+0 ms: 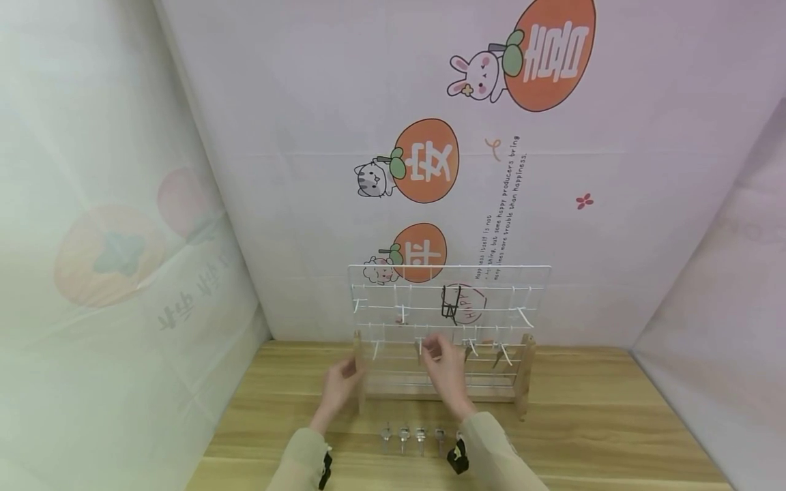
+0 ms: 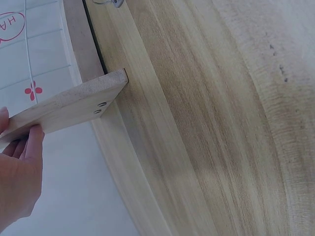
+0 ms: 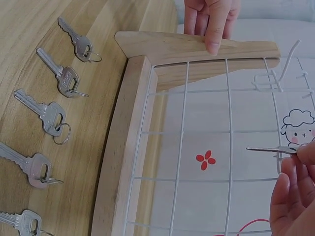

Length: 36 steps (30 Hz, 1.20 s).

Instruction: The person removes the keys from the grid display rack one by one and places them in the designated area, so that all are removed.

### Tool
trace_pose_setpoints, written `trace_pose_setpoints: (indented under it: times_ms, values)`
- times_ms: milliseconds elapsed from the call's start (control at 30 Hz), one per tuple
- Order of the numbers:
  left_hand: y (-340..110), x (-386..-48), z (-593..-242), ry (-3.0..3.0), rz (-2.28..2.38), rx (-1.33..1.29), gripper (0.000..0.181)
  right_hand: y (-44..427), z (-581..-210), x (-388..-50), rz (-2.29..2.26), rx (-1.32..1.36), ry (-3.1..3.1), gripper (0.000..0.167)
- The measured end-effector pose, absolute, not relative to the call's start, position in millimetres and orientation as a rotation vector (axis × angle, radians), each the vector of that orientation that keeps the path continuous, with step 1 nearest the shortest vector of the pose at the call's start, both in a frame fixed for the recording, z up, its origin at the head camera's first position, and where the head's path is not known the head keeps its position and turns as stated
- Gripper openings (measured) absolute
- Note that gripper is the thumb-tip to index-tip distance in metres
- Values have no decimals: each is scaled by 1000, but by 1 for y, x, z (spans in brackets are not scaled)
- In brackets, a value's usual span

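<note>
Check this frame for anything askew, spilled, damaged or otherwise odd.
One mild oddity: a black hook sits on the upper part of the rack, where the other visible hooks are white. Nothing looks spilled or damaged; the loose keys lie in a row on the table.

Wall cloth (image 1: 295, 204): 喜, 安, 平 on orange fruits (image 1: 426, 161); "than happiness"; "HA" in red outline (image 2: 11, 26).

pale back wall (image 1: 295, 204) (orange fruit prints (image 1: 426, 161)), creased left wall (image 1: 92, 150), wood-grain tabletop (image 1: 602, 409)
</note>
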<state>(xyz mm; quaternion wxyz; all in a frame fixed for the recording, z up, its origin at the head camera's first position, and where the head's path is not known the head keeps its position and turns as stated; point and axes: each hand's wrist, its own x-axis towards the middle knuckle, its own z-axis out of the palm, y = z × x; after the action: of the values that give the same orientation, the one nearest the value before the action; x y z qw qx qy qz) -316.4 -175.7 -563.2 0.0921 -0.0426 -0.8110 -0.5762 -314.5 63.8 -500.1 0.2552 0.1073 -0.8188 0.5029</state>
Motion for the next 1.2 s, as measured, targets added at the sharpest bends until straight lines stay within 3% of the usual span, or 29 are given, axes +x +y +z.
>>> trace_pose_setpoints:
  times_ms: [400, 1200]
  values:
    - [-176, -318, -565, -2400, -1706, -118, 45, 66, -498, -309, 1353, 345, -2244, 15]
    - [-175, -316, -562, -2405, -1716, -100, 44, 71, -498, -301, 1370, 399, -2286, 8]
